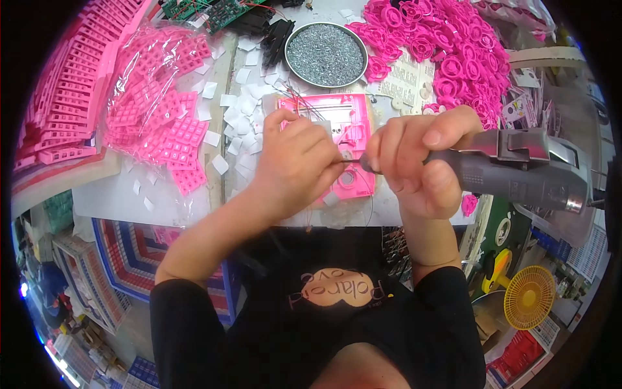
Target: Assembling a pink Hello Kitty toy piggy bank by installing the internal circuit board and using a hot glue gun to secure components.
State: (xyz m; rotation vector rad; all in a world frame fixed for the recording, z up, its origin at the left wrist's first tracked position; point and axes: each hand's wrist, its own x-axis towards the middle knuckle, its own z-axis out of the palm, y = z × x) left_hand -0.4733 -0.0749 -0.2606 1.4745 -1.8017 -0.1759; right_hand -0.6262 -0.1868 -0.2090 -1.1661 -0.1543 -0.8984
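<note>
Head view: a pink plastic casing (361, 186) lies on the white worktable (116, 202) in front of the person, partly under both hands.
Left hand (297, 152): fingers curled over the casing, thumb and forefinger close to the driver's bit; I cannot tell whether they pinch anything.
Right hand (414, 159): wrapped around a grey electric screwdriver (525, 174), held nearly level, its thin dark bit pointing left to the other hand's fingertips.
Wires: thin dark and reddish leads (299, 98) rise at the casing's upper left.
Screw dish: a round metal dish (327, 86) stands just beyond the casing, filled with small silver pieces that look like screws (326, 55).
Pink ring parts: a large heap (466, 58) covers the far right.
White squares: small pieces (243, 107) lie scattered left of the casing.
Keypads: pink button pieces (139, 100) lie in a clear bag, some spilling out, beside stacked pink panels (74, 78).
Circuit boards: green ones (217, 14) lie at the far edge.
</note>
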